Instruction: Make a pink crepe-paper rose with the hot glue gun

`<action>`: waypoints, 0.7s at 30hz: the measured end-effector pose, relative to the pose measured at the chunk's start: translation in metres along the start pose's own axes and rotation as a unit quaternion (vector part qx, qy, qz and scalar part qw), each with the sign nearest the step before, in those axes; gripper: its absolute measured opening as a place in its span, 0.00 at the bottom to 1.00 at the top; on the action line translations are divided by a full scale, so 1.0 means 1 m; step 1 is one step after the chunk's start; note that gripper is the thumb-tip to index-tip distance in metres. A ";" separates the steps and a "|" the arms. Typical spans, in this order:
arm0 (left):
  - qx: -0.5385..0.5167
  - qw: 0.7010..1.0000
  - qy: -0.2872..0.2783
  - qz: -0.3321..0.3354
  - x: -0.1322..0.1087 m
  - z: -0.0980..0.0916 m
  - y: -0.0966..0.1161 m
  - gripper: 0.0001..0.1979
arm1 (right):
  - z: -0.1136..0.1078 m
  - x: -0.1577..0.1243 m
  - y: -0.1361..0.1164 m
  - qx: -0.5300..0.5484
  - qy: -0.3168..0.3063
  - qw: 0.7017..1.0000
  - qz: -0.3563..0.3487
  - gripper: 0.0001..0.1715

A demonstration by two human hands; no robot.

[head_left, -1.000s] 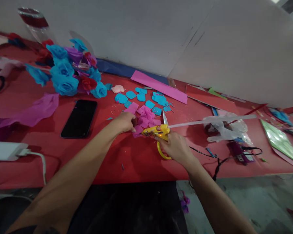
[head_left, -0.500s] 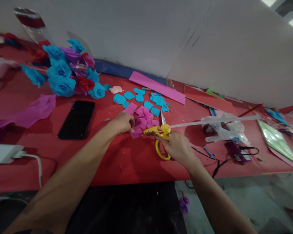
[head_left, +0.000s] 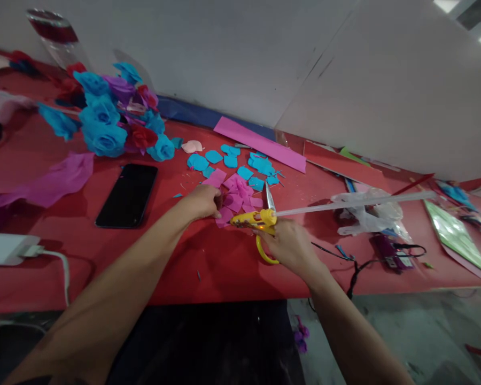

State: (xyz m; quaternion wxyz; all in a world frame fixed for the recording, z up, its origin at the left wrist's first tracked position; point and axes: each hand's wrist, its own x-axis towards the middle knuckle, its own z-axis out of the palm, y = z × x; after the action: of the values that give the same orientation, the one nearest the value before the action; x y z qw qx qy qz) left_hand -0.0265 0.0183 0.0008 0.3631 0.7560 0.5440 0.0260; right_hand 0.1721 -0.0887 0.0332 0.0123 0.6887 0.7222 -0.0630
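My right hand is wrapped round a yellow hot glue gun, with a long clear glue stick poking out of its back. The gun's nozzle points left, close to the fingertips of my left hand. Those fingers are pinched at a pink paper petal low over the table. Loose pink petals lie in a pile just beyond. Scissors with yellow handles rest partly under the gun and my right hand. Blue paper petals are scattered behind the pink ones.
A black phone lies left of my left arm, below a bunch of paper flowers. At the back is a pink paper strip. Right of my hand are a clear plastic bag, a purple box and black cables.
The glue gun has moved slightly left, its nozzle nearer my left fingertips. My left hand stays at the pink petals; the view has shifted a little.
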 end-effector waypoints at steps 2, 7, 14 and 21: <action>-0.002 1.000 -0.001 0.003 0.001 0.001 -0.001 0.07 | 0.002 0.001 -0.003 0.008 -0.002 1.000 -0.007 0.18; -0.003 1.000 0.001 0.019 0.006 0.004 -0.008 0.08 | 0.002 0.001 -0.007 0.021 0.005 1.000 0.008 0.24; -0.001 1.000 -0.005 0.017 0.007 0.005 -0.009 0.08 | 0.006 0.005 -0.004 -0.011 0.003 1.000 0.003 0.22; 0.005 1.000 0.000 0.022 0.007 0.005 -0.010 0.08 | 0.004 0.004 -0.001 -0.023 -0.022 0.999 -0.020 0.23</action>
State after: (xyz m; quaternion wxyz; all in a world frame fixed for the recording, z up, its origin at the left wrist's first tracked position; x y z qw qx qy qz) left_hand -0.0293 0.0230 -0.0112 0.3584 0.7695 0.5277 0.0312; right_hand 0.1704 -0.0852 0.0291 0.0423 0.6720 0.7367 -0.0617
